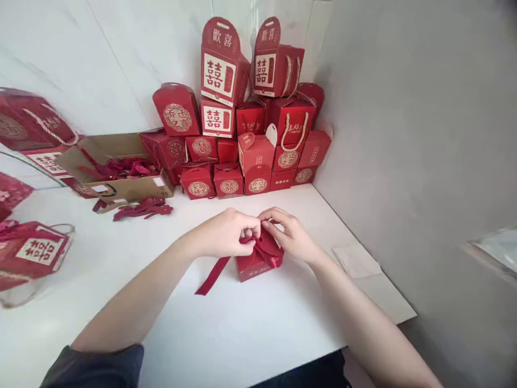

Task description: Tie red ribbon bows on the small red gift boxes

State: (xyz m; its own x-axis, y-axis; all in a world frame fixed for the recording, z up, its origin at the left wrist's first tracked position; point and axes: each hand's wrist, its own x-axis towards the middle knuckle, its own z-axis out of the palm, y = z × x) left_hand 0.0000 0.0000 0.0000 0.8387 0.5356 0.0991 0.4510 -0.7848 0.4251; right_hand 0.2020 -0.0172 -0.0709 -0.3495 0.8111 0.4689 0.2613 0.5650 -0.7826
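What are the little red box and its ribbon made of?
The box looks like thin matte card: flat faces and sharp folded edges. The ribbon seems to be satin fabric, since its loops shine and its loose end lies limp.

Both bare forearms reach forward, left hand point(226, 235) and right hand point(294, 237) meeting, fingers point(249, 222) pinched closed.

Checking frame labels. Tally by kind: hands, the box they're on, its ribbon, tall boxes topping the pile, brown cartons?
Hands: 2, left hand, right hand
Small red box: 1
Red ribbon: 1
Tall top boxes: 2
Brown carton: 1
Total: 7
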